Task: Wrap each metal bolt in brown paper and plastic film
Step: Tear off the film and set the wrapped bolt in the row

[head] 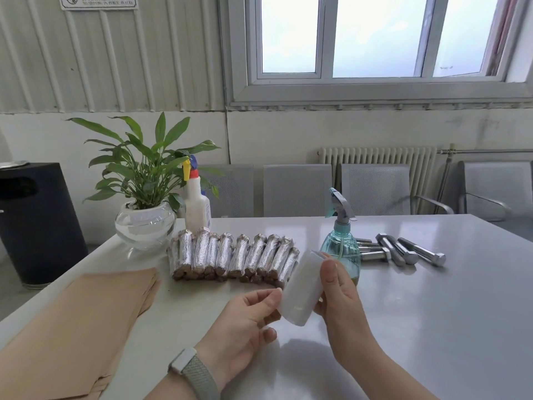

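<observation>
A white roll of plastic film (301, 287) is held tilted above the table between both hands. My right hand (341, 295) grips its right side, thumb up along the roll. My left hand (251, 316) pinches the roll's lower left edge with thumb and fingers. Behind the roll lies a row of several wrapped bolts (230, 256), shiny with film over brown paper. Several bare metal bolts (403, 251) lie at the right behind a spray bottle. A stack of brown paper sheets (75, 327) lies at the left front of the white table (432, 313).
A teal spray bottle (341, 246) stands just behind my right hand. A white spray bottle (196, 203) and a potted plant in a glass bowl (145, 223) stand at the table's far left. Grey chairs (297, 189) line the wall; a black bin (37, 220) stands left.
</observation>
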